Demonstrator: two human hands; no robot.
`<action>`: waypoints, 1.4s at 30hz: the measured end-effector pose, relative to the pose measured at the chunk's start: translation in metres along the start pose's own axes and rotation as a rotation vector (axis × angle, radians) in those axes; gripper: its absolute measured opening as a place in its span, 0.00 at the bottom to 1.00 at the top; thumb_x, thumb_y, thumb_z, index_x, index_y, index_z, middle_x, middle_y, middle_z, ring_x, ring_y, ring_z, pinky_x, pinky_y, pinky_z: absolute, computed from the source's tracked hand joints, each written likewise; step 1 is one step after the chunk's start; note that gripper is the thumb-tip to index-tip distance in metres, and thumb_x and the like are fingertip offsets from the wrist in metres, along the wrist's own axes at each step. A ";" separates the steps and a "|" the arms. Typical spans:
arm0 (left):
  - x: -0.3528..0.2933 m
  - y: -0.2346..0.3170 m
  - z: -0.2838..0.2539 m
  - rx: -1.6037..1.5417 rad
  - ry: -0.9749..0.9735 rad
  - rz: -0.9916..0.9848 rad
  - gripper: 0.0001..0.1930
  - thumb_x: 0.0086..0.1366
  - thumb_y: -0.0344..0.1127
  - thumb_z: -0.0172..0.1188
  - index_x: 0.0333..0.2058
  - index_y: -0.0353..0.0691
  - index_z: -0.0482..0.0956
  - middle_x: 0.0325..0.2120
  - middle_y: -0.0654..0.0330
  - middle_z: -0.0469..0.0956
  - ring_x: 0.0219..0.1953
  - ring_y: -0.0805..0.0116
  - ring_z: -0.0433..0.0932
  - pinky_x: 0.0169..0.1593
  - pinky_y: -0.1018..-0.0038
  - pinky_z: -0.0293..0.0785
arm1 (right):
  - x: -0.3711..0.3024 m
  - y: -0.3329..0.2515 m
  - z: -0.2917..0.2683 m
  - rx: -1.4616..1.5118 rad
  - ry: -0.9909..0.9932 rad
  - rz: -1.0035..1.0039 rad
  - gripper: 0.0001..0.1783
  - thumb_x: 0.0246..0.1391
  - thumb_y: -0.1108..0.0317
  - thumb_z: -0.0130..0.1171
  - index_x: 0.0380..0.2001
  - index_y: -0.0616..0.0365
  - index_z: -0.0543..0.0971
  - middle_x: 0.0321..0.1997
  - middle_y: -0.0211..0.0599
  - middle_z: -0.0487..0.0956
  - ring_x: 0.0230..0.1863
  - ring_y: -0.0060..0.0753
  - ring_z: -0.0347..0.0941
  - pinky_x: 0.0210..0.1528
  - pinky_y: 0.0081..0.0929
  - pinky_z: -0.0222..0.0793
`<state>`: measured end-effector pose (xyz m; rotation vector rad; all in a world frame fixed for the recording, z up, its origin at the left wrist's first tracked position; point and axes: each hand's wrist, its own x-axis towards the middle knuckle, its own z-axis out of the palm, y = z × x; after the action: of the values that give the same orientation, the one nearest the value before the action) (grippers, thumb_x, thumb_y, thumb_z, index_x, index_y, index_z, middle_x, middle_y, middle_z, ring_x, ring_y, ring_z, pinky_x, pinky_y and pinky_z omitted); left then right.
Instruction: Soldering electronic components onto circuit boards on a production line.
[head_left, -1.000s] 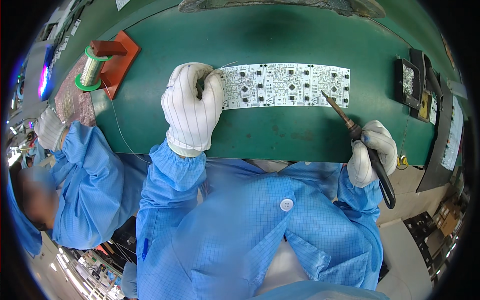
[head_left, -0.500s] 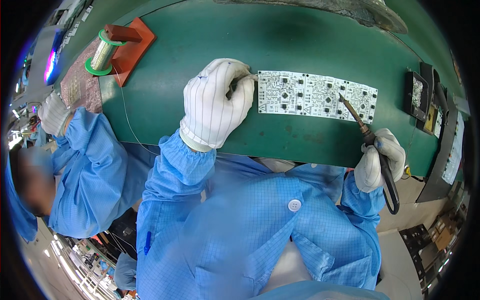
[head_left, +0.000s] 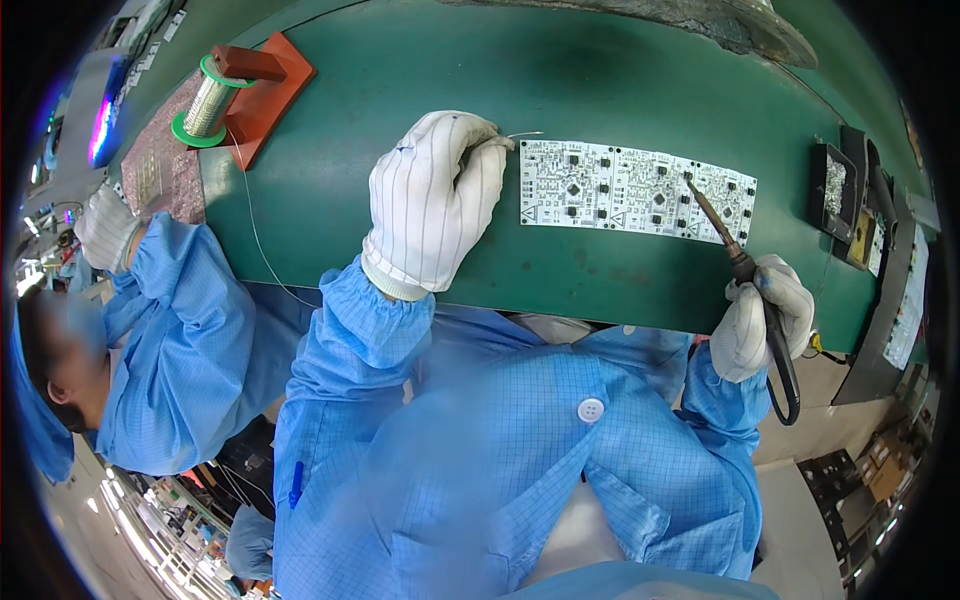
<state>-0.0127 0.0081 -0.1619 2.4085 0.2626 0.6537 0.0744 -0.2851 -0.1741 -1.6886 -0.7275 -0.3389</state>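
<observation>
Left hand point(head_left: 432, 205) fingers pinching thin solder wire point(head_left: 522, 135) beside white rectangular circuit board point(head_left: 636, 191); right hand point(head_left: 762, 318) clamped on black-handled soldering iron point(head_left: 735, 258). Probably best feeding wire steadily, tip planted.

- Circuit board panel point(head_left: 637, 190) is laid flat on the table point(head_left: 400, 60), centre-right.
- Solder spool point(head_left: 208, 103) is mounted on a stand point(head_left: 262, 85) at far left.
- Tray point(head_left: 832, 188) is set right of the panel.
- Second board point(head_left: 160, 165) is placed below the spool.
</observation>
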 end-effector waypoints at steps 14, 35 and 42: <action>-0.008 -0.002 -0.003 0.076 0.021 0.077 0.03 0.55 0.29 0.62 0.26 0.38 0.76 0.24 0.56 0.76 0.23 0.57 0.76 0.27 0.69 0.72 | 0.018 -0.010 0.011 -0.156 0.130 0.381 0.13 0.59 0.72 0.54 0.47 0.61 0.78 0.33 0.38 0.79 0.26 0.22 0.74 0.28 0.18 0.70; 0.017 -0.006 -0.014 -1.756 -0.230 -0.779 0.04 0.66 0.30 0.54 0.38 0.40 0.71 0.28 0.64 0.73 0.15 0.83 0.60 0.16 0.85 0.56 | 0.041 -0.010 0.019 0.085 0.270 0.349 0.17 0.55 0.75 0.61 0.48 0.62 0.74 0.38 0.35 0.78 0.38 0.23 0.74 0.44 0.21 0.71; 0.008 -0.013 -0.011 -1.913 -0.274 -0.605 0.04 0.67 0.31 0.53 0.39 0.41 0.71 0.26 0.69 0.70 0.20 0.84 0.63 0.21 0.87 0.59 | 0.034 -0.006 0.016 0.112 0.262 0.357 0.18 0.56 0.71 0.60 0.50 0.60 0.74 0.44 0.36 0.79 0.45 0.24 0.75 0.51 0.23 0.70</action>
<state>-0.0118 0.0265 -0.1589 0.4792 0.1007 0.0551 0.0935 -0.2600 -0.1535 -1.5932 -0.2401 -0.2548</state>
